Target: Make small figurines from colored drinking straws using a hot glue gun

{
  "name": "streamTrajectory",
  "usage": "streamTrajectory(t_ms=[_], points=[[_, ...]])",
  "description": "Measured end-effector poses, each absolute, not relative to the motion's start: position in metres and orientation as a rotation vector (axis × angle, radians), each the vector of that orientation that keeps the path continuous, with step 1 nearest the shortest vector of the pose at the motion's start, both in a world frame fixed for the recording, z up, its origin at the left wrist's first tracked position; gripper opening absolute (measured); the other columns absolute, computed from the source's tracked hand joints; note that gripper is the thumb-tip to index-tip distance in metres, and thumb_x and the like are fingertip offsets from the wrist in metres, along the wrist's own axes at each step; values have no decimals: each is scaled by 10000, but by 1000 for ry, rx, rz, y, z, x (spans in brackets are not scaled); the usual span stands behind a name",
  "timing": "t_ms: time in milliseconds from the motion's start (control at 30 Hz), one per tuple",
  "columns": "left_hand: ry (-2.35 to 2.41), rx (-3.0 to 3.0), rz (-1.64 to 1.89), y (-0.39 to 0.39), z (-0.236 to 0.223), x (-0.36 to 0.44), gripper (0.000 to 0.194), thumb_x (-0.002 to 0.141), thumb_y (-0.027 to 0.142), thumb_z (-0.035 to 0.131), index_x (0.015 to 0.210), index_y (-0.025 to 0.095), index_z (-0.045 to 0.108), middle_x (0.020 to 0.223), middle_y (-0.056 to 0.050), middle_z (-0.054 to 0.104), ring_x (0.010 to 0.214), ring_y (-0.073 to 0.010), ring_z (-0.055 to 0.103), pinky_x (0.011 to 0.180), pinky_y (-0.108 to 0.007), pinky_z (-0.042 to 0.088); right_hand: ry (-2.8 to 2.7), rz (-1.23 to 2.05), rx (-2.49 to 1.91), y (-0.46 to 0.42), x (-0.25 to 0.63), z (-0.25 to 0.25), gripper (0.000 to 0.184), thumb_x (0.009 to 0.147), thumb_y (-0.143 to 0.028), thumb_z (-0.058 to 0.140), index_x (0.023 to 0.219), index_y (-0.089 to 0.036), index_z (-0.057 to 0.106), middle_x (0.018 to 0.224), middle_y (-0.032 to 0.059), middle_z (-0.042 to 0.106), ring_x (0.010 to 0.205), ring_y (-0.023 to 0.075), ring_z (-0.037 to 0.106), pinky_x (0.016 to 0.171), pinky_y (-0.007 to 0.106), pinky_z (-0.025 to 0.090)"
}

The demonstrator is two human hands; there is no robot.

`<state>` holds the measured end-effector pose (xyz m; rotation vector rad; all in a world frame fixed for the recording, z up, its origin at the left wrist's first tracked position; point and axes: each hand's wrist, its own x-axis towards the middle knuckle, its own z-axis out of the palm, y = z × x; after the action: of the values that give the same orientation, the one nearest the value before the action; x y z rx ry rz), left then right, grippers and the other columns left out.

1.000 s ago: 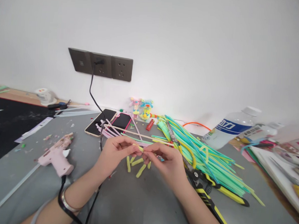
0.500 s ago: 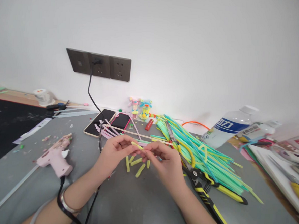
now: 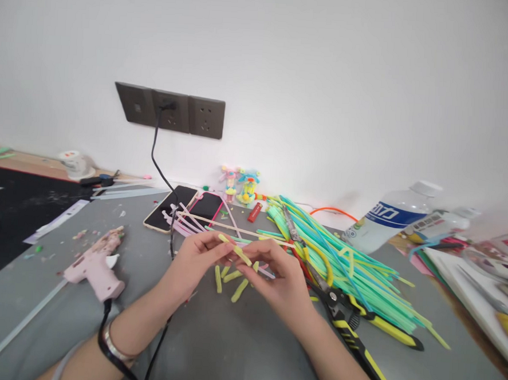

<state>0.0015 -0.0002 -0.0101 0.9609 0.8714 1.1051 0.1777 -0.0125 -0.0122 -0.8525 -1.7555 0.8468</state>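
A short fuzzy yellow pipe cleaner piece (image 3: 236, 250) slants between my two hands above the grey table. My left hand (image 3: 195, 261) pinches its upper end between thumb and forefinger. Around its lower right end are the thumb and forefinger of my right hand (image 3: 278, 277); the other fingers curl behind. Several more yellow pipe cleaner pieces (image 3: 240, 290) lie on the table just below my fingers, partly covered by them. To the right of my right hand are yellow-and-black pliers (image 3: 332, 298) and a pile of green pipe cleaners (image 3: 360, 277).
A pink glue gun (image 3: 96, 266) lies at left, its black cord passing by my left wrist. Two phones (image 3: 171, 208) and pink stems (image 3: 187, 220) lie behind my hands. Two small pipe cleaner figures (image 3: 248, 188) stand near the wall. A bottle (image 3: 390, 215) stands back right.
The yellow piece now shows more of its length and slopes down to the right. My right thumb has dropped away from the forefinger. The view has shifted slightly.
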Motion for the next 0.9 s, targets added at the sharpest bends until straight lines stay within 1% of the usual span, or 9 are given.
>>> streamTrajectory(t_ms=[67,167,333,500,633,733,900], points=[[860,942,1114,0,-9,1,282,713,395,834,736,141,714,667,-22,718,635,-133,668,639,-222,529,-1768,873,-845,-12,180,-10,26,923,-227,642,948,-220,645,844,40,701,738,172,676,678,277,535],[850,942,1113,0,-8,0,255,719,373,836,754,150,717,667,-12,713,650,-131,679,618,-204,513,-1788,850,-824,-9,184,-8,72,947,-212,601,900,-219,655,820,43,688,727,174,643,669,291,508],[818,985,1102,-2,-7,1,237,745,377,816,773,156,731,752,-37,746,706,-144,688,631,-212,522,-1786,861,-813,-4,188,-5,75,941,-217,623,875,-222,659,839,53,664,781,192,618,702,317,491],[810,1018,1082,-2,-8,0,249,740,382,824,772,147,748,733,-45,748,677,-133,685,658,-213,541,-1745,921,-790,-4,189,-2,95,939,-258,636,856,-223,668,812,44,650,788,197,606,711,320,478],[778,1079,1017,-1,-9,-4,202,776,342,801,796,145,762,747,-51,763,684,-133,701,677,-214,559,-1723,976,-753,-3,189,0,121,918,-313,675,838,-225,693,804,43,639,775,195,591,689,315,458],[764,1106,960,-2,-8,-5,169,777,316,799,789,153,759,737,-43,767,677,-136,712,667,-214,567,-1734,1055,-727,-2,191,1,154,895,-358,704,822,-222,709,807,47,629,784,198,587,681,315,453],[732,1136,854,-5,-4,-4,219,730,350,826,716,149,742,665,-51,755,605,-156,706,622,-247,576,-1743,1329,-662,-2,197,3,144,879,-353,723,839,-215,710,858,48,615,813,189,593,728,321,498]])
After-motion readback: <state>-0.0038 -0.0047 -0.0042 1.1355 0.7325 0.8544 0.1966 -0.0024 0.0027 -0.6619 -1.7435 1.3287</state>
